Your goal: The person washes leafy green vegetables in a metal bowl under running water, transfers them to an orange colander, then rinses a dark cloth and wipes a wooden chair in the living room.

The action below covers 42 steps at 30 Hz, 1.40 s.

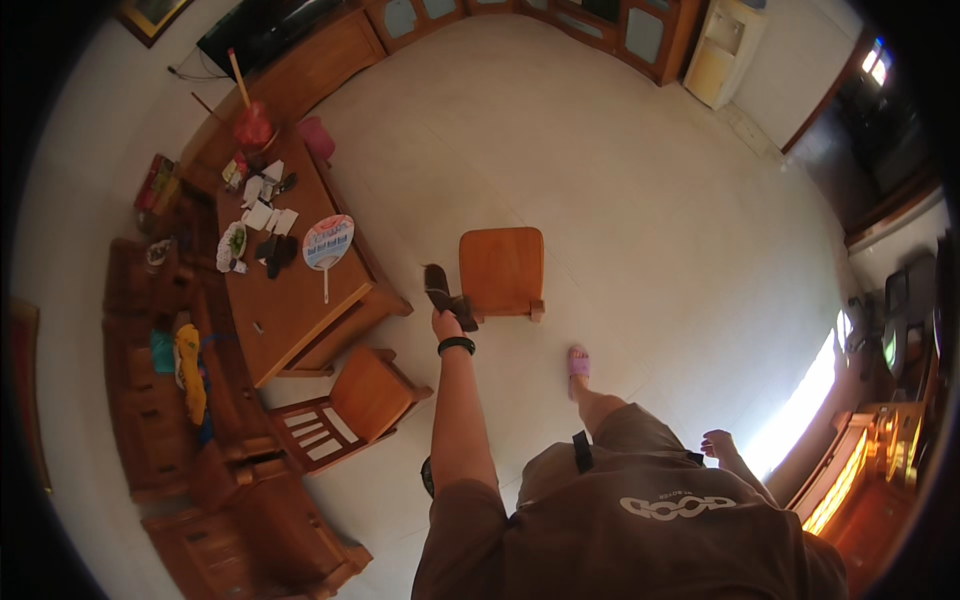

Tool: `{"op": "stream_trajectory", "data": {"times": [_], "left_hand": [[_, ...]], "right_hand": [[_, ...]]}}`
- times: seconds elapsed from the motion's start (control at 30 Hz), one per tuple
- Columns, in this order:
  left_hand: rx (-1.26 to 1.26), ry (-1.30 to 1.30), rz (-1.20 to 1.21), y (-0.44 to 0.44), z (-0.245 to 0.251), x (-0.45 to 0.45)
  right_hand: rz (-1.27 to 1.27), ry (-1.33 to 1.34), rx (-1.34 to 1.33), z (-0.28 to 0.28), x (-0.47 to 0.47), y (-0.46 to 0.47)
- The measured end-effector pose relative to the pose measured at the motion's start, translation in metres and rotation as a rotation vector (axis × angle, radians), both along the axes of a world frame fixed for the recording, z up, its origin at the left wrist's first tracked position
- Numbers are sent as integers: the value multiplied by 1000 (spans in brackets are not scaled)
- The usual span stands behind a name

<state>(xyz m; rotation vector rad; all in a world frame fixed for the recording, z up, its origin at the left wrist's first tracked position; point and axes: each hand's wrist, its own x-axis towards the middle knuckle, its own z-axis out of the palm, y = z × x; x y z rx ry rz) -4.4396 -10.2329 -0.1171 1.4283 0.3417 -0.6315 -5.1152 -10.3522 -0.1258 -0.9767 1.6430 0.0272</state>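
Observation:
My left hand [448, 324], with a dark band at its wrist, grips a dark brown object [437, 285], perhaps a shoe; motion blur hides its exact kind. It is held out in front of me, just left of a wooden stool [502, 271]. My right hand [720, 444] hangs low at my right side, its fingers partly curled, with nothing visible in it. A pink slipper [578, 364] is on one of my feet, between the stool and my body.
At left stands a wooden table [300, 315] with a hand fan [328, 244], papers and other items. A wooden chair [375, 394] is beside it, near wooden settees [255, 517]. Cabinets [637, 37] and a water dispenser [721, 52] line the far wall.

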Motion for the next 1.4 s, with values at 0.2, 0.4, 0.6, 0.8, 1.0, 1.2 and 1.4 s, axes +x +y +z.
{"op": "stream_trajectory", "data": {"times": [0.2, 0.4, 0.6, 0.8, 1.0, 1.2, 1.4], "left_hand": [[229, -88, 69, -92, -78, -37], [662, -494, -469, -145, -60, -168], [967, -752, -898, -93, -51, -139], [1176, -781, -654, 20, -78, -25], [1246, 17, -602, 128, -140, 68], [1100, -42, 332, 317, -148, 49], [1265, -434, 909, 491, -45, 99]], "right_hand": [[126, -49, -185, 44, 59, -170], [303, -36, -57, 44, 120, -227], [502, 122, -91, 52, 218, -222], [629, -31, -114, 47, 250, -262], [550, 93, -54, 44, 294, -197], [1131, 57, -57, 40, 351, -155], [1033, 128, -5, 45, 468, -122]]}}
